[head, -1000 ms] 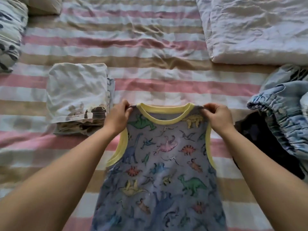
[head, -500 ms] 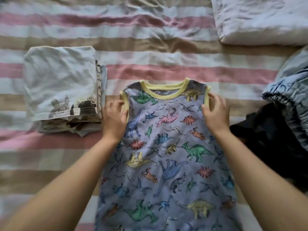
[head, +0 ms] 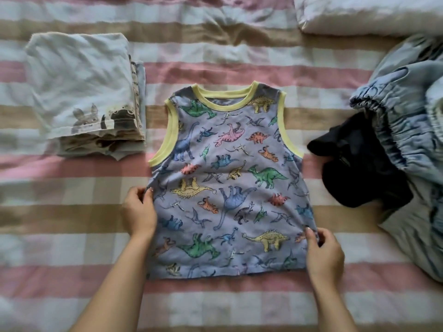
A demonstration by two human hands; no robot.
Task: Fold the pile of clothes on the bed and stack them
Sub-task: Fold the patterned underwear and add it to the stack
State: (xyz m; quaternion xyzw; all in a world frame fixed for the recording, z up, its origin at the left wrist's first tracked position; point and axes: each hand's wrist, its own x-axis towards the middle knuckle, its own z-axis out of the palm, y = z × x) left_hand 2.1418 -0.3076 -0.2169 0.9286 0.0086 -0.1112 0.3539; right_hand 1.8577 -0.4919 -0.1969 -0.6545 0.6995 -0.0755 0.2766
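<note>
**A:** At the centre of the frame, on a striped bedspread (head: 72,236), a sleeveless dinosaur-print top (head: 230,183) lies face up and spread flat, neck toward the upper edge. What are the hands doing?

**B:** The left hand (head: 139,214) pinches the top's left side seam between thumb and fingertips, roughly midway down. The right hand (head: 324,252) pinches the right side seam lower, near the hem. Both hold cloth only; the other fingers curl in.

**A:** And the rest of the laundry?

**B:** A folded stack (head: 84,92) sits in the upper left of the frame, just beside the top but apart from it. Unfolded denim (head: 407,130) and a dark garment (head: 359,164) lie bunched at the right edge, the dark one near the top's right armhole.

**A:** How should this fold go?

**B:** My judgement: draw the sides outward first to pull out the ripples across the middle, then level the two grips, since they sit at different heights. Fold each side inward evenly, keeping the yellow trim lined up, so that the finished bundle matches the stack's footprint.
</note>
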